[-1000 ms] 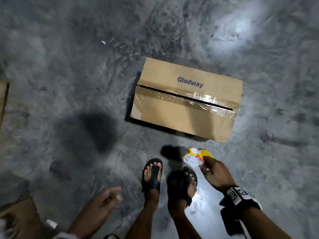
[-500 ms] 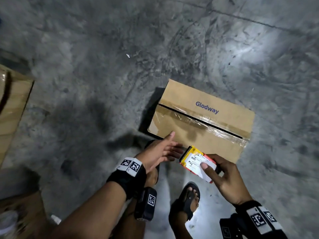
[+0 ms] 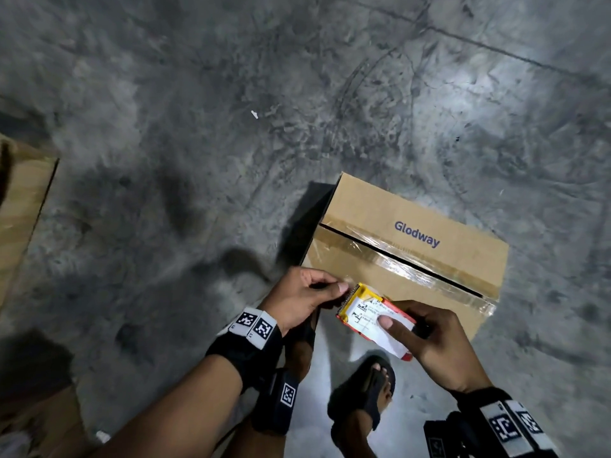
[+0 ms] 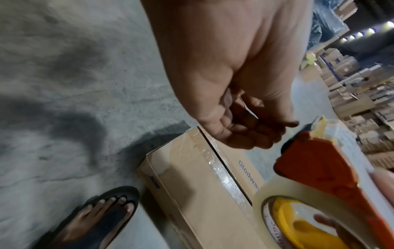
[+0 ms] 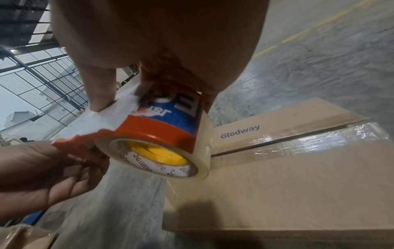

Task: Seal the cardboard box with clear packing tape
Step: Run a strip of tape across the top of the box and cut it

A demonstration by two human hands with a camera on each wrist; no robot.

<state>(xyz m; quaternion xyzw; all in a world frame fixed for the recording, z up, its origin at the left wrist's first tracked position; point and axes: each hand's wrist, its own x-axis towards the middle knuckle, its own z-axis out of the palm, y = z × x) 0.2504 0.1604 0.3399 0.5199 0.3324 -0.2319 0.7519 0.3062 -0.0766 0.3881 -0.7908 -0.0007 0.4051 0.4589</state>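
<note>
A brown cardboard box (image 3: 413, 259) printed "Glodway" lies on the concrete floor, with a clear tape strip (image 3: 406, 269) along its dark centre seam. My right hand (image 3: 401, 325) grips an orange and yellow tape dispenser (image 3: 367, 312) just in front of the box's near side; its clear roll (image 5: 202, 146) shows in the right wrist view. My left hand (image 3: 337, 287) pinches thumb and forefinger at the dispenser's toothed front edge (image 3: 347, 297), where the tape end comes off. The clear tape end itself is hard to make out. In the left wrist view, curled fingers (image 4: 255, 134) sit beside the dispenser's tip (image 4: 307, 129).
Another cardboard box (image 3: 23, 209) stands at the left edge and more cardboard (image 3: 43, 421) at the bottom left. My sandalled feet (image 3: 367, 395) are just below the hands. Stacked boxes (image 4: 351, 104) line the far side. Bare concrete stretches beyond the box.
My left hand came up from the lower left to the dispenser's front edge and pinched there. My right hand lifted the dispenser toward the box. The box now sits nearer in view.
</note>
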